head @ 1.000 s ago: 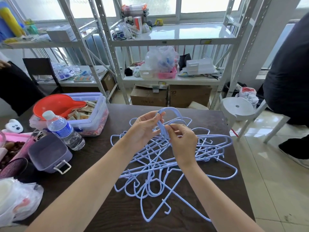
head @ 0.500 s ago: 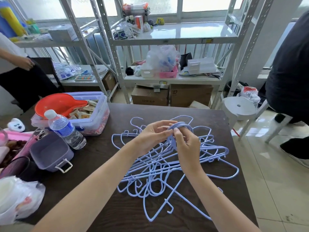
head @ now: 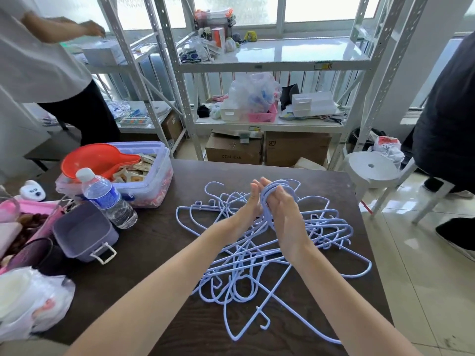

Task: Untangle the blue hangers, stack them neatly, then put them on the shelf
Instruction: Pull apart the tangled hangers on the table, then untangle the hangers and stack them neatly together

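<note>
A tangled heap of light blue wire hangers point(head: 259, 255) lies on the dark wooden table point(head: 159, 253). Several hooks point(head: 279, 187) are bunched together above the heap's far side. My right hand point(head: 281, 214) is wrapped around these hooks, thumb side up. My left hand point(head: 250, 204) presses against the same bunch from the left, fingers straight and pointing up. The white metal shelf point(head: 272, 60) stands behind the table; its upper board is mostly bare on the right.
On the table's left stand a water bottle point(head: 108, 199), a clear box with a red scoop point(head: 102, 160), a purple tub point(head: 84, 232) and plastic bags point(head: 30, 299). One person point(head: 46, 68) stands far left, another point(head: 447, 129) at the right by a white stool point(head: 370, 168).
My hands moved forward and down with the bunch of hooks. The left fingers straightened out against it, and the right hand closed around it. The person at left reached toward the shelf.
</note>
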`<act>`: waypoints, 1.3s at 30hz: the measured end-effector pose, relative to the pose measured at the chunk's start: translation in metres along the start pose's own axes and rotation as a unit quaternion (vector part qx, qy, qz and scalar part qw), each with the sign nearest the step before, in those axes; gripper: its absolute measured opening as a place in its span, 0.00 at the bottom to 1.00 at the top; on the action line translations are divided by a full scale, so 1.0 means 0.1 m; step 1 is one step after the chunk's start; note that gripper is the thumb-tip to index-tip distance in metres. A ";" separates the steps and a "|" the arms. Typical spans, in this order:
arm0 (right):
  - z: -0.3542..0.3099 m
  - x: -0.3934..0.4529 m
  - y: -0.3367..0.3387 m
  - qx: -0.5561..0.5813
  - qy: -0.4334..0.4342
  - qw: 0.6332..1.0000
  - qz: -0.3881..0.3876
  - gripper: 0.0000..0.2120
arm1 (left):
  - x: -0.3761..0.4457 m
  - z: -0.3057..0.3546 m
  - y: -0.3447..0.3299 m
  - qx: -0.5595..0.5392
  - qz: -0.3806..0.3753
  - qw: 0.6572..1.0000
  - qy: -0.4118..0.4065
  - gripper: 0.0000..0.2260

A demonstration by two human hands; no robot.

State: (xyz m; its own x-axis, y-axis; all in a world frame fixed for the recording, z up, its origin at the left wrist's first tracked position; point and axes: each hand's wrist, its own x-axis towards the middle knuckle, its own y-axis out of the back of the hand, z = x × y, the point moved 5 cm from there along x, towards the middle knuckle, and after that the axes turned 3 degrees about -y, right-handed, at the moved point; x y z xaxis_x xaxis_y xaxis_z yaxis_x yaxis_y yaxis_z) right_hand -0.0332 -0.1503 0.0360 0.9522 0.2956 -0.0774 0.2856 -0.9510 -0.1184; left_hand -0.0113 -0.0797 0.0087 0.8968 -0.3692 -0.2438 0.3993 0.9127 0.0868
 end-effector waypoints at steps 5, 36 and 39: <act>-0.14 0.00 -0.13 0.047 -0.013 0.998 -0.051 0.46 | -0.13 -0.20 0.49 0.014 0.084 0.996 0.011 0.65; 0.86 0.59 1.67 -0.643 0.007 0.764 0.045 0.11 | -0.77 -1.12 0.76 0.588 0.260 0.765 0.044 0.08; 0.88 0.61 1.77 -0.560 0.002 0.824 0.087 0.06 | -0.89 -1.21 0.82 0.511 0.296 0.800 0.106 0.06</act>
State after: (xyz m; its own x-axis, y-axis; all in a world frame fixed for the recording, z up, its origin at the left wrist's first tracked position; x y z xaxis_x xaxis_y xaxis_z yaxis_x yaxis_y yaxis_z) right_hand 0.0658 -0.2924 -0.0766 0.9890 0.1479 0.0068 0.0637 -0.4667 0.8821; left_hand -0.0817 0.0491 -0.0791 0.9770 0.2125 -0.0169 -0.0393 0.2576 0.9655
